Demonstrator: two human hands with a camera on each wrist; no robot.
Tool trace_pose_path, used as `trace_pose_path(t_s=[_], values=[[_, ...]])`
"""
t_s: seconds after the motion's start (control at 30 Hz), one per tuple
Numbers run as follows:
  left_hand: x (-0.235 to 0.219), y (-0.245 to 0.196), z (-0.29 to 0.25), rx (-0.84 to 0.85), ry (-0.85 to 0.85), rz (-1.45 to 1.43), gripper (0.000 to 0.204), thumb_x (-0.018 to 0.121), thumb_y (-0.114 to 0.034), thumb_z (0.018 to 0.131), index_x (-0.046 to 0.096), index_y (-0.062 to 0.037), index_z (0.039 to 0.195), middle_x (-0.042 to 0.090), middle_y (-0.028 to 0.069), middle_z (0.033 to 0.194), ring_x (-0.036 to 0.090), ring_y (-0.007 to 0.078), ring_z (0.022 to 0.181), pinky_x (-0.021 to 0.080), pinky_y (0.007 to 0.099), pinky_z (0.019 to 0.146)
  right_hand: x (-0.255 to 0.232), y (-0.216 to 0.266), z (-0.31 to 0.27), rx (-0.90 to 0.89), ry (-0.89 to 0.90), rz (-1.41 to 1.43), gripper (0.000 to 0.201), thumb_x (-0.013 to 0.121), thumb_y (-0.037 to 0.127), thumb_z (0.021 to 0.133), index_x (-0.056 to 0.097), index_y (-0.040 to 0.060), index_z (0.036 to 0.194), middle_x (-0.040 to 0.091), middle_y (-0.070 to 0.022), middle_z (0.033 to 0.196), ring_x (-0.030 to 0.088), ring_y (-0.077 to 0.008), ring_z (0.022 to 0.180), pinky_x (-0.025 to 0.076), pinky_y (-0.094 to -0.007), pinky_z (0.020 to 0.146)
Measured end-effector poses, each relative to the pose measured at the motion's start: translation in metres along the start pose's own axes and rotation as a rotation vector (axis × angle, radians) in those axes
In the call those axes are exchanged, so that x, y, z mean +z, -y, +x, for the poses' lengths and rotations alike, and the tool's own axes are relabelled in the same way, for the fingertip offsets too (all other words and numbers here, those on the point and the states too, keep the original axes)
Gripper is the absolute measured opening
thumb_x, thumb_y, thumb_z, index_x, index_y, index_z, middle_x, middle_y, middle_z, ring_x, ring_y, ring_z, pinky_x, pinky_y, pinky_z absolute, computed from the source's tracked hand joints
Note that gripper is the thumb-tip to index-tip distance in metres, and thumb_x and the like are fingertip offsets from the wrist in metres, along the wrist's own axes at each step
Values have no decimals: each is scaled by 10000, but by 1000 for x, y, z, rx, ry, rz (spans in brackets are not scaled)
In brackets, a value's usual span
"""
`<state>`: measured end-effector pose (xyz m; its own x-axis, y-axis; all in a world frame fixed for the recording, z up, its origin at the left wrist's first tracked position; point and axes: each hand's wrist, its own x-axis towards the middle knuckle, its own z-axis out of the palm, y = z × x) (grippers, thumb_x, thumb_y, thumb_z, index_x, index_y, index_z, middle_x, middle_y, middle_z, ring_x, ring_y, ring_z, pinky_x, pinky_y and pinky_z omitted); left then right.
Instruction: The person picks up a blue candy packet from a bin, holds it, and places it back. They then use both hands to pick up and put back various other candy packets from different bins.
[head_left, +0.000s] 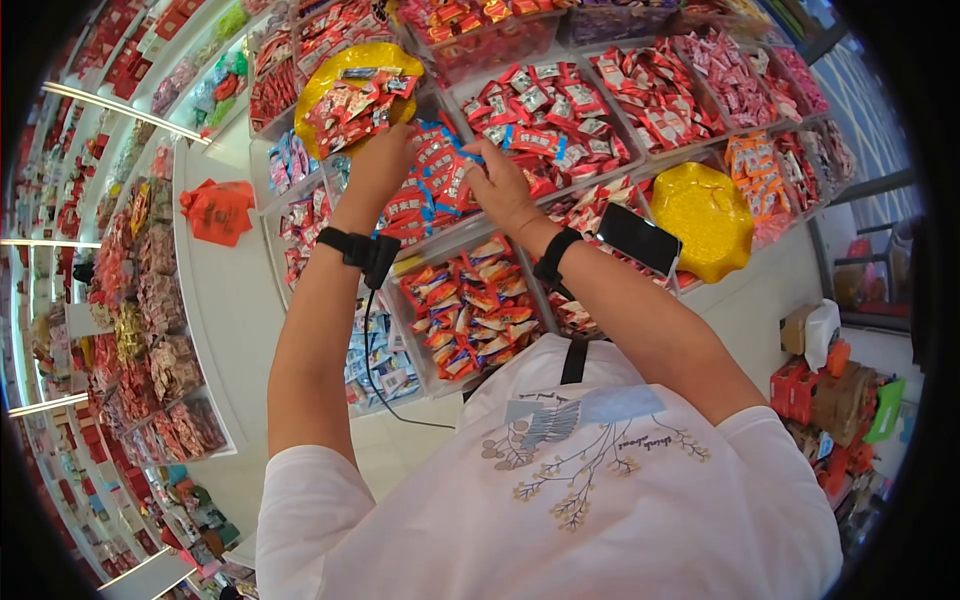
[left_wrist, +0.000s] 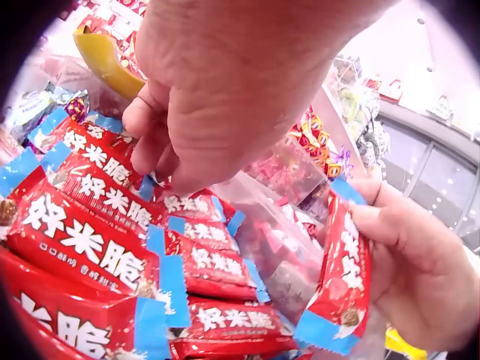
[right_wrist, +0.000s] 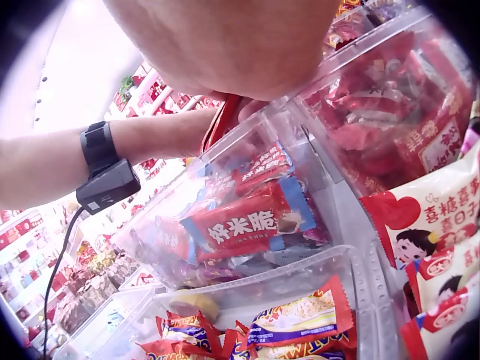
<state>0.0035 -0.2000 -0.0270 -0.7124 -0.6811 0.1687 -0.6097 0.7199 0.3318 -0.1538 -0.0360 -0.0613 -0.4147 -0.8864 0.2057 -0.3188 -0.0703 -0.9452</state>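
In the left wrist view, my right hand point(left_wrist: 416, 259) pinches a red snack bar point(left_wrist: 345, 262) with blue ends between thumb and fingers, holding it upright beside the bin. My left hand point(head_left: 385, 165) reaches down over a bin of matching wrapped bars point(head_left: 432, 180). Its bent fingers point(left_wrist: 150, 142) come right down to the bars' blue ends; I cannot tell if they grip one. Just beyond that hand, a gold scalloped plate point(head_left: 312, 100) bears a heap of red packets point(head_left: 350, 110). In the head view, my right hand point(head_left: 500, 190) is over the bin's right side.
Clear plastic bins of wrapped sweets point(head_left: 550, 125) surround both hands. A second gold plate point(head_left: 705, 220) and a phone point(head_left: 638, 240) lie on the bins at the right. A red bag point(head_left: 218, 210) rests on the white counter point(head_left: 220, 290) at left. A cable point(head_left: 370, 350) hangs from the left wrist camera.
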Motion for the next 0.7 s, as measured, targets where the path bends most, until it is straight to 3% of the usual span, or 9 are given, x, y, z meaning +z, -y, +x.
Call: trace_pose_path(t_s=[0.07, 0.13, 0.17, 0.27, 0.33, 0.43, 0.53, 0.67, 0.7], values=[[-21, -13, -17, -81, 33, -104, 315, 625, -260, 986, 665, -56, 1223, 726, 174, 1116, 696, 365, 1027, 539, 439, 874, -1, -3, 2, 53, -3, 54, 256, 575, 187, 987, 569, 37, 1195, 669, -187, 899, 663, -357, 845, 516, -442, 779], [-39, -37, -41, -186, 73, -183, 315, 618, -278, 1001, 678, -42, 1201, 729, 179, 1112, 698, 354, 1036, 535, 419, 876, -3, -6, 5, 43, -19, 94, 244, 571, 188, 997, 574, 45, 1195, 669, -140, 871, 661, -268, 772, 516, -413, 731], [-29, -36, -53, -137, 22, -280, 311, 607, -288, 1011, 680, -25, 1159, 721, 218, 1073, 686, 401, 1015, 537, 458, 849, -1, -12, 7, 64, -28, 122, 239, 569, 185, 1000, 576, 47, 1195, 667, -130, 864, 658, -249, 755, 517, -409, 722], [7, -41, -81, -64, -39, -348, 324, 616, -284, 1009, 661, -24, 1196, 722, 233, 1062, 692, 410, 998, 537, 460, 848, -2, -14, 8, 122, -13, 227, 241, 581, 183, 1002, 581, 32, 1190, 656, -76, 848, 640, -159, 724, 514, -361, 683], [23, -49, -91, -109, -56, -352, 333, 616, -279, 1022, 650, -23, 1231, 722, 222, 1076, 701, 370, 1006, 535, 422, 849, -8, 0, 4, 163, 11, 329, 255, 595, 189, 999, 582, 21, 1191, 653, -61, 848, 630, -137, 728, 509, -340, 673], [25, -66, -96, -216, -25, -424, 338, 624, -274, 1029, 636, -20, 1250, 726, 183, 1033, 705, 307, 947, 533, 385, 824, -8, 2, -4, 206, 61, 367, 263, 606, 188, 999, 585, 10, 1191, 656, -49, 874, 625, -120, 744, 511, -321, 675], [21, -75, -100, -280, -9, -572, 317, 636, -266, 1027, 637, -15, 1221, 719, 135, 959, 683, 233, 868, 527, 356, 785, -11, 1, -12, 113, 87, 174, 247, 611, 168, 992, 598, 8, 1179, 651, -57, 912, 634, -118, 759, 527, -328, 691], [19, -55, -103, -362, -35, -559, 271, 643, -251, 1025, 652, -13, 1155, 698, 89, 900, 644, 160, 824, 522, 330, 764, -12, -3, -9, 62, 89, 134, 198, 603, 137, 976, 615, 12, 1130, 663, -90, 974, 656, -167, 813, 537, -347, 745], [14, -47, -104, -351, -88, -586, 262, 640, -247, 1019, 652, -20, 1149, 701, 119, 898, 665, 207, 825, 527, 355, 753, -13, -2, -8, 9, 60, 102, 188, 602, 129, 970, 617, 13, 1117, 667, -102, 986, 660, -184, 827, 536, -351, 759]])
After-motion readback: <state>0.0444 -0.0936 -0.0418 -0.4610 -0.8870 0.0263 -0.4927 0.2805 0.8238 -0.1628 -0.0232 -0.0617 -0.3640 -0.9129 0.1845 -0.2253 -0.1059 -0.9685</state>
